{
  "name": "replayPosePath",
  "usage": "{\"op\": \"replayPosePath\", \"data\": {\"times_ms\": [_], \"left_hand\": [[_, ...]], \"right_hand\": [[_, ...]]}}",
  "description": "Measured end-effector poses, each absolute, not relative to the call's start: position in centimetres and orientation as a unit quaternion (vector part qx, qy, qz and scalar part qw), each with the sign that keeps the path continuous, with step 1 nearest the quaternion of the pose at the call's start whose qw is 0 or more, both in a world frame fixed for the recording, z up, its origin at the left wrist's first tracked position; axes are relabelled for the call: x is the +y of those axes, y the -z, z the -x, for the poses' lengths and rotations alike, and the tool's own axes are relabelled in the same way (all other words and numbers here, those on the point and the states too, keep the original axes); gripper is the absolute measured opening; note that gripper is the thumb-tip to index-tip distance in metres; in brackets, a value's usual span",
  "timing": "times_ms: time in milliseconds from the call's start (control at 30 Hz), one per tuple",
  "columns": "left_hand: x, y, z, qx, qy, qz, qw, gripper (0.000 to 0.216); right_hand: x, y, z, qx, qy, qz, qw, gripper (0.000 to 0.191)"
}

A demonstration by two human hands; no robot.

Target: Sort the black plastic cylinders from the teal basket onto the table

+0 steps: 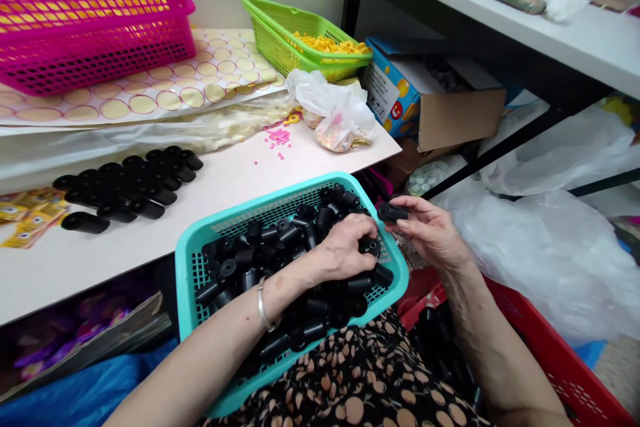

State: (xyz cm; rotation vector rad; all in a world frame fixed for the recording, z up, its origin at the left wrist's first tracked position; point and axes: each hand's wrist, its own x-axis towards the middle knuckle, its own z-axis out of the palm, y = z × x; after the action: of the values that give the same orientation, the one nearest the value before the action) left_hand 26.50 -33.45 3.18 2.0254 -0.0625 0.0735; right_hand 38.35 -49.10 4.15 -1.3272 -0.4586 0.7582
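A turquoise basket (pixel 200 227) full of short black plastic cylinders (pixel 250 280) rests on my lap against the table edge. Inside its right end, my left hand (pixel 345 243) has its fingers curled round a black cylinder (pixel 371 247) whose hollow end faces up. Just past the basket's right rim, my right hand (pixel 425 227) pinches another black cylinder (pixel 393 213) between thumb and fingers, held roughly level. On the table to the left, several black cylinders (pixel 130 183) lie side by side in rows.
Magenta baskets (pixel 95 40) and a green basket (pixel 280 47) hold yellow pieces at the back. Pink bits (pixel 279 138) and a plastic bag (pixel 335 113) lie on the table. An opened box (pixel 460 113) stands under a white shelf (pixel 500 20). A red basket (pixel 550 353) is at my right.
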Motion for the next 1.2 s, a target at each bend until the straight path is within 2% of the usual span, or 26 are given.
{"op": "replayPosePath", "data": {"times_ms": [100,200,300,400,467,533,600,700,933,1067,1133,1200], "left_hand": [[-32.1,-4.0,-25.0,0.074,-0.006,-0.705,0.705,0.022],[-31.3,-4.5,-23.9,0.138,-0.029,-0.634,0.76,0.025],[-30.8,-4.5,-23.2,0.165,-0.041,-0.608,0.775,0.029],[-30.5,-4.4,-22.5,0.166,-0.029,-0.617,0.769,0.029],[-30.3,-4.4,-22.1,0.171,-0.027,-0.627,0.76,0.028],[-30.1,-4.5,-21.7,0.179,-0.026,-0.627,0.757,0.028],[-30.0,-4.5,-21.5,0.187,-0.028,-0.63,0.754,0.031],[-29.9,-4.5,-21.4,0.186,-0.036,-0.648,0.738,0.032],[-30.0,-4.3,-21.4,0.202,-0.043,-0.618,0.759,0.028],[-30.3,-4.3,-21.7,0.232,-0.114,-0.541,0.801,0.051],[-30.3,-4.2,-21.6,0.245,-0.163,-0.535,0.792,0.06],[-30.1,-4.1,-21.3,0.247,-0.21,-0.587,0.742,0.056]], "right_hand": [[-48.4,-4.6,-37.6,-0.208,-0.365,0.567,0.709,0.034],[-46.9,-4.9,-36.6,-0.196,-0.407,0.557,0.698,0.032],[-45.6,-5.1,-35.7,-0.208,-0.431,0.547,0.687,0.041],[-44.8,-5.2,-35.1,-0.305,-0.429,0.582,0.621,0.052],[-44.5,-5.3,-35.0,-0.354,-0.399,0.622,0.574,0.046],[-44.2,-5.4,-34.8,-0.345,-0.356,0.636,0.591,0.04],[-43.8,-5.4,-34.5,-0.309,-0.325,0.614,0.649,0.04],[-43.1,-5.2,-33.9,-0.296,-0.332,0.575,0.687,0.039],[-43.1,-4.7,-33.4,-0.348,-0.336,0.624,0.614,0.039],[-42.8,-4.6,-33.1,-0.391,-0.311,0.666,0.554,0.037],[-42.1,-4.6,-32.6,-0.377,-0.305,0.671,0.561,0.036],[-41.1,-4.4,-31.9,-0.319,-0.319,0.654,0.607,0.035]]}}
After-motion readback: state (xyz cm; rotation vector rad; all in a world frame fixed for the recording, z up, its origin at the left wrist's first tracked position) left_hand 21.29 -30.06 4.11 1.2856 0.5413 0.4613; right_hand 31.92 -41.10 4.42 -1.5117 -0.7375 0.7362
